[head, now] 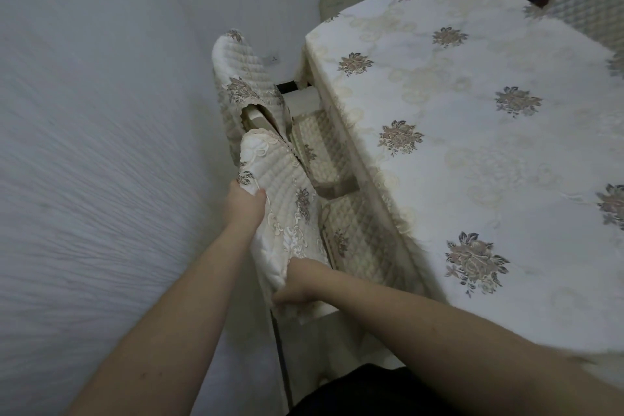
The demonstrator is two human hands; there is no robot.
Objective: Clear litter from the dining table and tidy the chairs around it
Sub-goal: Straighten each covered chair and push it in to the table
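Left hand (243, 203): closed on the upper edge of the near chair (287, 213) back's quilted cover.
Right hand (300, 284): gripping the same cover lower down.
Near chair: tucked beside the desk (472, 152), seat partly under its cloth.
Far chair (243, 78): just beyond, also at the desk.

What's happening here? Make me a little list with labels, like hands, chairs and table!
left hand: gripping the near chair back by its quilted cover
right hand: gripping the same cover lower down
far chair: beside the near one, seat tucked under the table edge
table: covered by a flowered tablecloth, no litter visible on the part shown
floor: pale, blurred
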